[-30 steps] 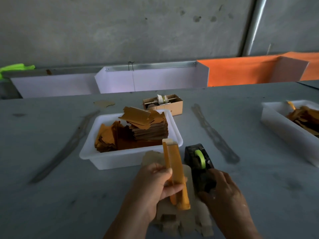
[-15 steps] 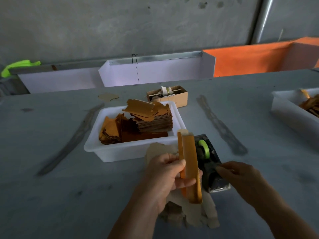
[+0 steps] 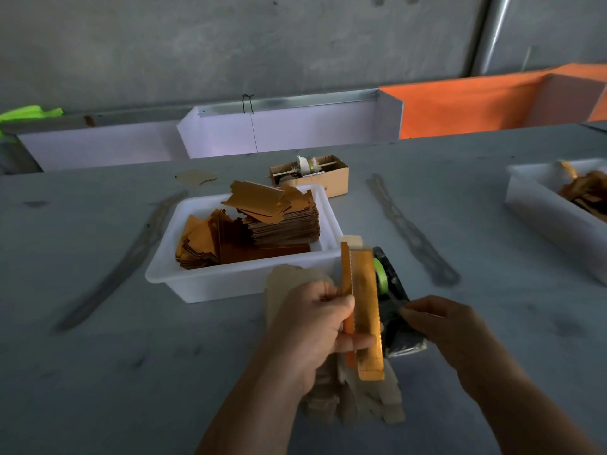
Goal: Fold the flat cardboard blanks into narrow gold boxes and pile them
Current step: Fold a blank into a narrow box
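Box in hand: your left hand grips one folded gold box upright, near the tape dispenser.
Right hand: fingers pinch at the dispenser.
Remaining: blanks fill the tray.

The right tub runs off the frame edge. The box and right hand cover much of the dispenser. Whether the right fingertips pinch tape is unclear. The left hand hides part of the pale blanks.

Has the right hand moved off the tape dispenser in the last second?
Yes. The right hand has drawn back rightward off the dispenser, fingertips now at its right edge.
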`<control>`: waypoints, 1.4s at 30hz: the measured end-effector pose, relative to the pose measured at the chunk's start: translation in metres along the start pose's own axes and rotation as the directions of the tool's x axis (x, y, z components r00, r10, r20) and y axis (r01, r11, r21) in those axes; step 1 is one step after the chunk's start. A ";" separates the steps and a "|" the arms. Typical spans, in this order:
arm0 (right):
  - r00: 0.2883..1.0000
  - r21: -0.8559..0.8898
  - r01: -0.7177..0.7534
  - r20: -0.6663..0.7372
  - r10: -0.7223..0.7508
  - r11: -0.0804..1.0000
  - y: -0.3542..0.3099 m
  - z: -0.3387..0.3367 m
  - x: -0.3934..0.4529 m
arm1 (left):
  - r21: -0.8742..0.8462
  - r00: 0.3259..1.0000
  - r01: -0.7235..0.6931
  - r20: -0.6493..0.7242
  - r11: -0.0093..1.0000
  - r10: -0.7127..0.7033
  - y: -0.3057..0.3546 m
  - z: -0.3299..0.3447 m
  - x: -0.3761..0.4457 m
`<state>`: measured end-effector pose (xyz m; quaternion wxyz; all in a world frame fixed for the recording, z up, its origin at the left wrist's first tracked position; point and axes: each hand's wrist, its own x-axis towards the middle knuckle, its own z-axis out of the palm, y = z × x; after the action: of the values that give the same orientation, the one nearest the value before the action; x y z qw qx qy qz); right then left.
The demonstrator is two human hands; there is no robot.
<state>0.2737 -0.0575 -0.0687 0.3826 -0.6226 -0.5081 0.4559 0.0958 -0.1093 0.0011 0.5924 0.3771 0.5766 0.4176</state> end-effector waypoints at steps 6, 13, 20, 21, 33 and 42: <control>0.996 -0.097 0.053 -0.063 -0.059 0.994 -0.004 0.006 -0.003 | -0.255 0.986 0.101 0.156 0.962 -0.062 -0.003 0.021 0.012; 0.999 0.211 -0.038 -0.001 0.039 0.977 -0.012 0.007 -0.013 | -0.147 0.990 0.140 0.038 0.979 -0.136 -0.027 0.035 0.025; 0.999 0.123 0.020 -0.029 -0.017 0.992 -0.005 0.000 -0.019 | -0.241 0.987 0.155 0.087 0.958 -0.137 -0.028 0.028 0.028; 0.997 0.021 0.046 -0.069 -0.044 0.999 -0.001 0.001 -0.021 | -0.294 0.986 0.159 0.098 0.943 -0.136 -0.025 0.024 0.028; 0.957 -0.253 0.138 -0.214 -0.194 0.958 0.016 0.014 -0.028 | -0.270 0.978 0.094 0.204 0.958 -0.038 -0.021 0.026 0.031; 0.962 -0.247 0.135 -0.199 -0.186 0.960 0.014 0.016 -0.031 | 0.046 0.991 -0.005 0.131 0.999 -0.001 -0.034 0.037 0.041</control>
<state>0.2601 -0.0906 -0.0813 0.3974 -0.6660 -0.5611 0.2892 0.1339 -0.0825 -0.0437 0.6199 0.4176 0.5455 0.3791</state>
